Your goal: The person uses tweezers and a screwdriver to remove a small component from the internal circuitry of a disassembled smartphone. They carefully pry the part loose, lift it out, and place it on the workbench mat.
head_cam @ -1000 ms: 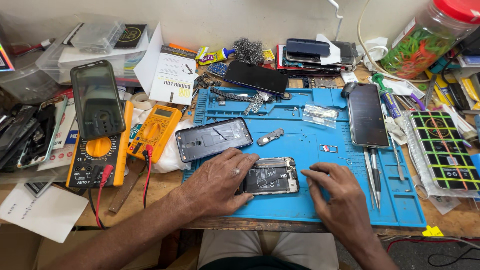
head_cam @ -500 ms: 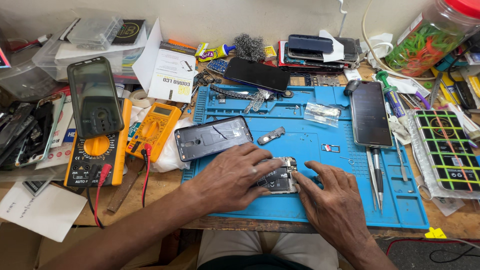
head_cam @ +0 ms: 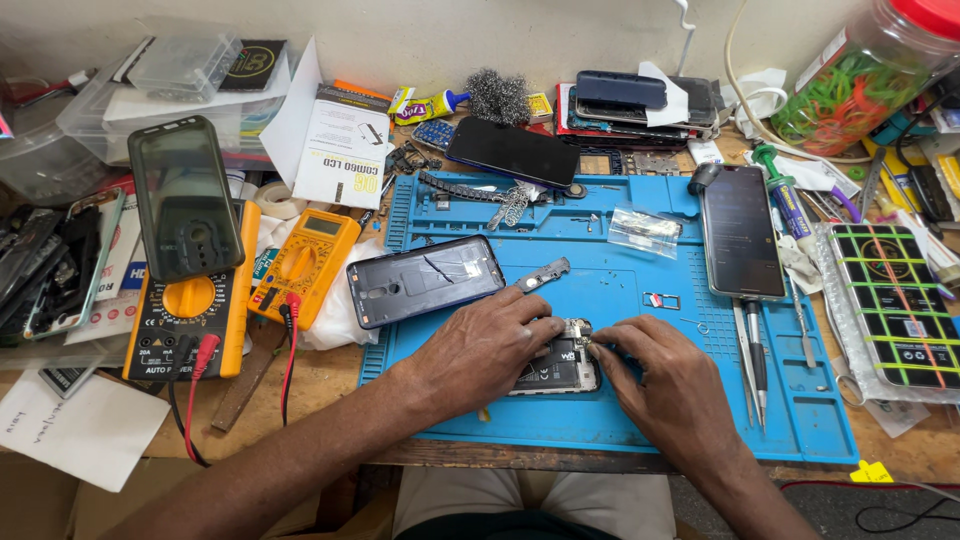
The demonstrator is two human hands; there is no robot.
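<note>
An opened phone (head_cam: 556, 368) with its battery and inner parts showing lies on the blue work mat (head_cam: 620, 420). My left hand (head_cam: 480, 345) rests on its left part and holds it down. My right hand (head_cam: 665, 385) is at its upper right corner, fingertips pinched on a small part near the top edge. A dark back cover (head_cam: 425, 280) lies just beyond my left hand. A small metal bracket (head_cam: 543, 273) sits next to it.
Two yellow multimeters (head_cam: 300, 265) with red and black leads stand left of the mat. A dark phone (head_cam: 741, 243) and tweezers (head_cam: 752, 355) lie on the right. Stacked phones (head_cam: 625, 105), a candy jar (head_cam: 860, 70) and a clear small bag (head_cam: 645, 230) are farther back.
Both hands moved onto the opened phone. My right hand slid up from beside its right edge to its top corner and pinched there. The left hand moved further over the phone.
</note>
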